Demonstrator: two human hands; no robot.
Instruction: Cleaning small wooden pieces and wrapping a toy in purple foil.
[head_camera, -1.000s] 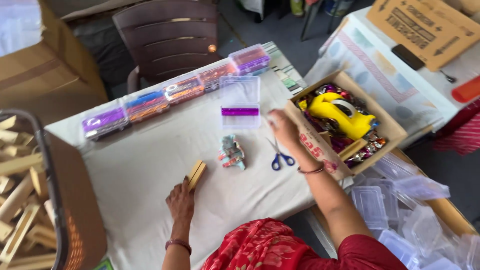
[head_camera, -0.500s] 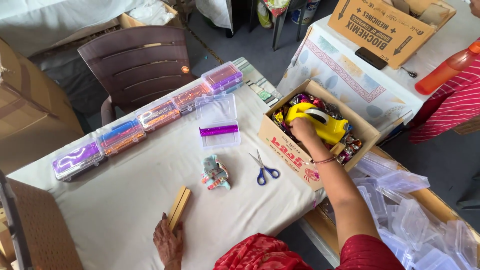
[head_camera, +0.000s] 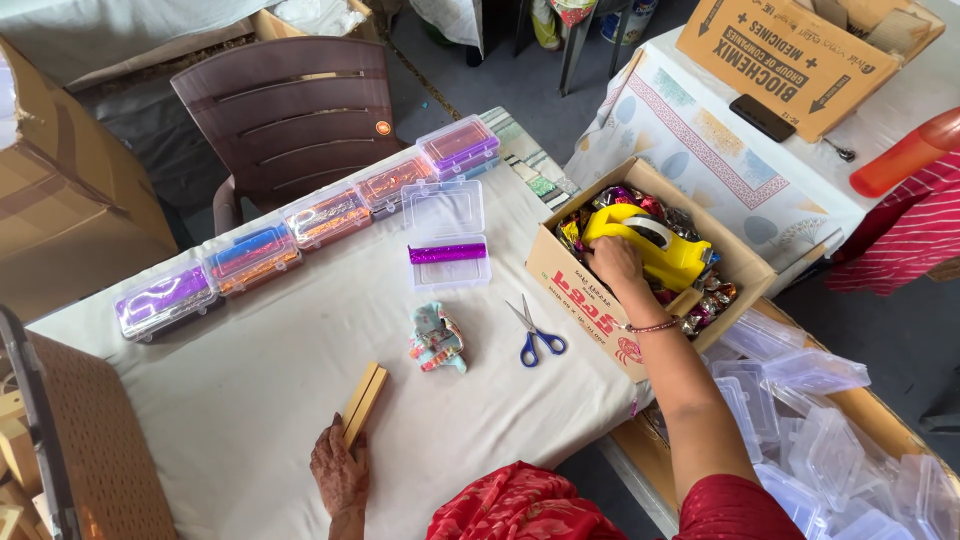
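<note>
Right hand (head_camera: 612, 262) down inside the open cardboard box (head_camera: 570, 275), fingers curled among the shiny wrapped pieces (head_camera: 700, 300), touching the underside of the yellow tape dispenser (head_camera: 655, 248) lying on top of them; whether closed around anything, cannot tell. Left hand (head_camera: 340, 472) flat on the bench (head_camera: 230, 400), palm down and fingers relaxed, fingertips touching the near end of a pair of thin wooden strips (head_camera: 364, 402) lying side by side. Just left of the box, blue-handled scissors (head_camera: 535, 335), shut, on the white cloth. Beside those, a small crumpled bundle of patterned cloth (head_camera: 437, 341). Farther up, an open clear plastic case (head_camera: 446, 235), lid tipped back, a purple glittery roll (head_camera: 447, 254) lying across its base. Behind it, a slanting row of closed clear cases (head_camera: 320, 218) holding purple, blue, orange and pink contents, along the far edge of the bench. Beyond the row, a brown plastic chair (head_camera: 290, 110). To the right of the person, below the bench edge, a heap of empty clear cases (head_camera: 810, 420). At the lower left, a brown perforated crate (head_camera: 90, 440).
</note>
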